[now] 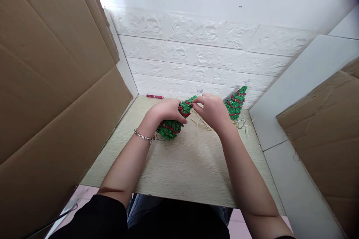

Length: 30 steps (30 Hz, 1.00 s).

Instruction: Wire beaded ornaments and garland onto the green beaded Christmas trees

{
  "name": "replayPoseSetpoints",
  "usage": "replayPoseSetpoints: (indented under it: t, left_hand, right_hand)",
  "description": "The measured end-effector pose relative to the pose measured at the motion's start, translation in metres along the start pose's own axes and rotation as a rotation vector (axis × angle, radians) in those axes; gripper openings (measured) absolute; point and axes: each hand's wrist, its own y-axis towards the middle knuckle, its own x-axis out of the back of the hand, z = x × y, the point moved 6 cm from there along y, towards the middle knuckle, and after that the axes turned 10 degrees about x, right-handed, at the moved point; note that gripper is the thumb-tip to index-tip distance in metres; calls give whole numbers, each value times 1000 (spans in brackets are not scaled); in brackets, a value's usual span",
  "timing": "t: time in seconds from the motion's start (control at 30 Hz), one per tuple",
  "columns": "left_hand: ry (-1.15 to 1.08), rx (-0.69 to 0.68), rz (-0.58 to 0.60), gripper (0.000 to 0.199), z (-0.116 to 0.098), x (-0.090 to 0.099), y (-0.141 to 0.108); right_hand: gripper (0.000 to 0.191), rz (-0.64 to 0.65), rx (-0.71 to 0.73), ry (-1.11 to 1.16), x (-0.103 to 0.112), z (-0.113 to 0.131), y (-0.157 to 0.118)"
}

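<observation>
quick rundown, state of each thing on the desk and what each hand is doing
left hand: closed around the beaded tree, a bracelet on its wrist
right hand: pinching at that tree's top
beaded tree: tilted, base on the desk, held
second beaded tree: standing, leaning a little, untouched
loose strands: scattered beside the second tree
red pen: lying flat by the wall
desk: wooden top, cardboard on both sides

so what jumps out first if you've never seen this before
Two small green beaded Christmas trees with red garlands: one tilted tree at the middle of the wooden table, gripped by the left hand while the right hand pinches near its top, and a second tree standing upright to the right by the white brick wall. Next come the big cardboard sheets walling in the left side, and a red pen at the table's back edge.
</observation>
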Motion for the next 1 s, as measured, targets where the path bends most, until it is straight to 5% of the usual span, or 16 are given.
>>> replayPoseSetpoints:
  t: [0.2,0.37,0.6,1.0]
  left_hand:
    - [-34,12,24,47,3,-2,0]
    - [-105,-36,78,50,9,4,0]
    - [-378,-300,196,45,15,12,1]
    - [-664,-446,484,73,7,5,-6]
  right_hand:
    - [23,21,13,17,-5,5,0]
    - [20,-104,66,213,9,-3,-2]
    - [19,-135,-60,145,27,-18,-12]
    - [13,-127,149,226,42,30,-23]
